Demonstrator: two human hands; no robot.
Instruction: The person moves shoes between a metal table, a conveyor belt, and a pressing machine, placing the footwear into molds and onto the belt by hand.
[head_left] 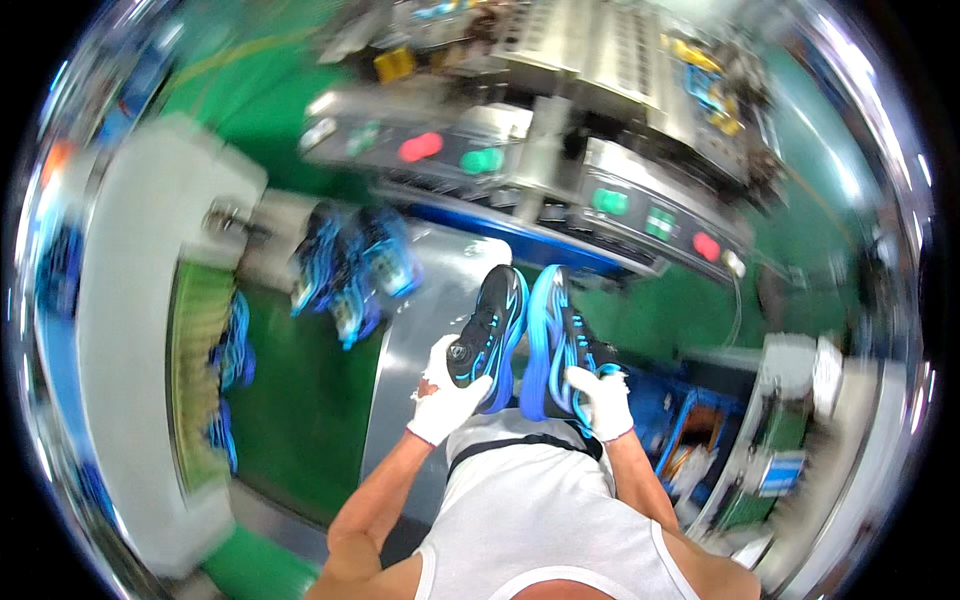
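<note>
In front of my waist I hold a pair of black sneakers with blue soles, side by side, toes pointing away from me. My left hand (pixel 447 390), in a white glove, is closed round the heel end of the left sneaker (pixel 492 325). The other glove, on my right hand (pixel 602 400), grips the heel end of the right sneaker (pixel 555 330). That one is tilted so its light-blue and violet sole side faces the left sneaker. The fingers under both shoes are partly hidden.
Ahead stands a machine (pixel 590 60) with red and green buttons on its panels. Several similar sneakers (pixel 350 265) lie left of the grey metal table (pixel 415 300). A pale conveyor housing (pixel 130 330) with more shoes (pixel 235 345) is farther left. Blue crates (pixel 655 405) stand at the right.
</note>
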